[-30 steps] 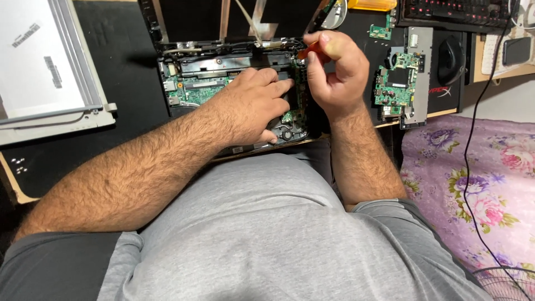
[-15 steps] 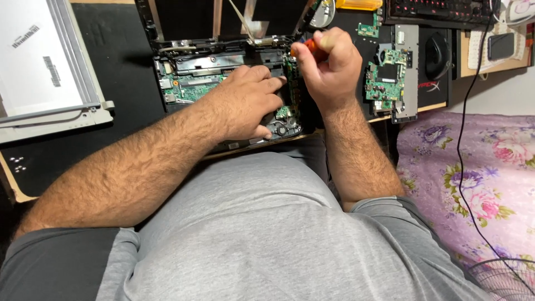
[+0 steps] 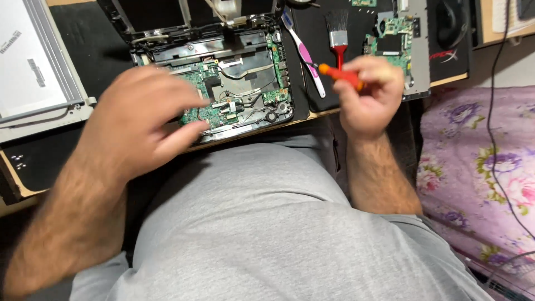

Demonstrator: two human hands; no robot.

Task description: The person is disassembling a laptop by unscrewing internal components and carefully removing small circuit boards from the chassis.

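Over the opened laptop (image 3: 223, 83), seen from the head camera, the left hand (image 3: 139, 120) is motion-blurred with fingers loosely spread, hiding the board's left part; whether it touches the board cannot be told. Right of the laptop, the right hand (image 3: 368, 95) curls around an orange screwdriver (image 3: 340, 74), whose tip is hidden. A toothbrush (image 3: 304, 53) and red-handled brush (image 3: 337, 33) lie just right of the laptop. Half a second ago, both hands were on the laptop; now both are off it.

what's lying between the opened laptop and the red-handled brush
A toothbrush with a pink and white handle lies on the black mat between the opened laptop and the red-handled brush, seen in the head view.
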